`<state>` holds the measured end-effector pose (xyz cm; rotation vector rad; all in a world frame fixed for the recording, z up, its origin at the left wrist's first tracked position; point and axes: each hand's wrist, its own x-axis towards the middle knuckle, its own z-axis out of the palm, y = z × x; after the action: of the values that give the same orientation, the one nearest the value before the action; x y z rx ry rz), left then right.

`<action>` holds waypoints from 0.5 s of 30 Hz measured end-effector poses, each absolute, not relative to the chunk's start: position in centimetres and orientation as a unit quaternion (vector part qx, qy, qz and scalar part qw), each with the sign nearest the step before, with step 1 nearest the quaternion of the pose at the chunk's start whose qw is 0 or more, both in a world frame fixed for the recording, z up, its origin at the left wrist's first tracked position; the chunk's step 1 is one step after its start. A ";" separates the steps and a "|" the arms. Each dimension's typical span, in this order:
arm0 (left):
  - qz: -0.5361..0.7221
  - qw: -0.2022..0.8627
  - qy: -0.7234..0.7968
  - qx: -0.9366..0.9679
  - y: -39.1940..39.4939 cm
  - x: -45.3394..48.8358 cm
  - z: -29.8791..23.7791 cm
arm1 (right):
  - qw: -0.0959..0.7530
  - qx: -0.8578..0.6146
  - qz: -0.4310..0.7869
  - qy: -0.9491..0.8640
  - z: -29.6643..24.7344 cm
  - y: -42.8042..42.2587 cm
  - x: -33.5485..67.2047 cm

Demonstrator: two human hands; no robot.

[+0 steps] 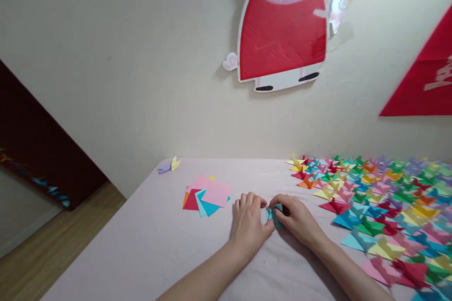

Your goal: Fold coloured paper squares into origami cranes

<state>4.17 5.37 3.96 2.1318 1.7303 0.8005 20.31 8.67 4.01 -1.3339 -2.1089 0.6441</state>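
A small folded piece of light blue origami paper (270, 214) stands between my two hands just above the bed-like surface. My left hand (247, 218) holds its left side, the thumb at the lower edge and the index finger near the upper left corner. My right hand (294, 216) pinches the paper from the right, its fingers curled over the top and thumb in front. Part of the paper is hidden behind the right fingers. Left of my left hand lies a loose stack of square paper sheets, a pink sheet (213, 190) on top, with red, blue and orange ones under it.
Many folded paper cranes (374, 197) in many colours fill the right side of the pale pink cloth surface (141, 254). A yellow and purple folded piece (174, 164) lies at the far left corner. Behind stands a wall with a red cartoon cutout (282, 33).
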 end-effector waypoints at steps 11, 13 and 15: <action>0.244 0.144 0.587 0.758 4.8 3.9 5.1 | 0.280 -0.468 0.295 -0.785 4.0 8.8 21.0; 0.201 0.115 0.581 0.780 4.3 3.9 5.5 | 0.290 -0.469 0.299 -0.778 3.6 8.9 21.0; 0.155 0.089 0.542 0.821 3.5 3.8 5.7 | 0.298 -0.473 0.301 -0.773 3.3 8.9 21.1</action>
<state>3.81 3.55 5.72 2.4436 1.6129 0.4605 21.05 8.89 3.26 -1.2575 -2.0532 0.7992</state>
